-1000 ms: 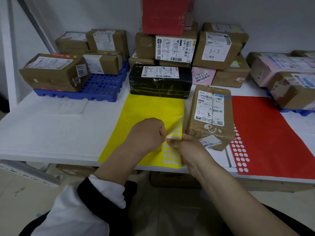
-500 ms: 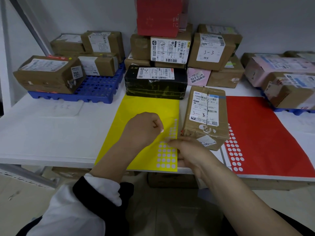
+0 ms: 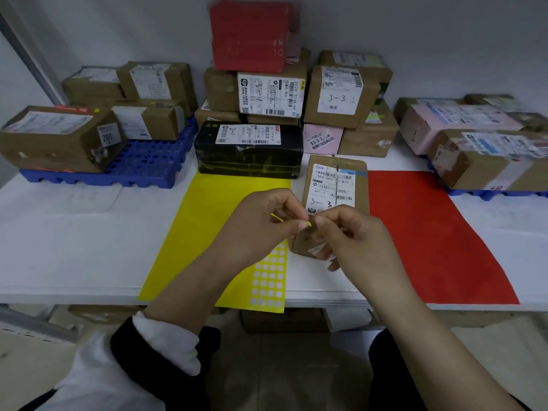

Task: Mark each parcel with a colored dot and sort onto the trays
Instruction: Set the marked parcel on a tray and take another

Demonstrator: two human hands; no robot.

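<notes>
Both hands have lifted off the yellow sheet (image 3: pixel 219 221) since a second ago and now meet in the air just above it, in front of the parcel (image 3: pixel 336 185). Between the fingertips is a small yellow dot (image 3: pixel 309 223), peeled free. The left hand (image 3: pixel 261 229) pinches it between thumb and forefinger. The right hand (image 3: pixel 354 243) has its fingers curled and its fingertips at the same spot, but whether it also grips the dot cannot be told. The parcel, a brown box hand-marked 3-3, lies on the white table (image 3: pixel 74 241) between the yellow sheet and a red sheet (image 3: pixel 430 232), its near end hidden behind the hands; no dot shows on it yet. The yellow sheet's near right corner is full of empty circles, so many dots appear to be used already. On the far left, a blue tray (image 3: pixel 154 161) holds several brown parcels, two with a yellow dot visible. On the far right, another blue tray (image 3: pixel 492 193) holds brown and pink parcels. At the back, a stack (image 3: pixel 296 96) of about ten parcels, with a black one in front, seems to be waiting. Judging from this, the work is partway done: this parcel needs its dot and a tray, then the stack.
</notes>
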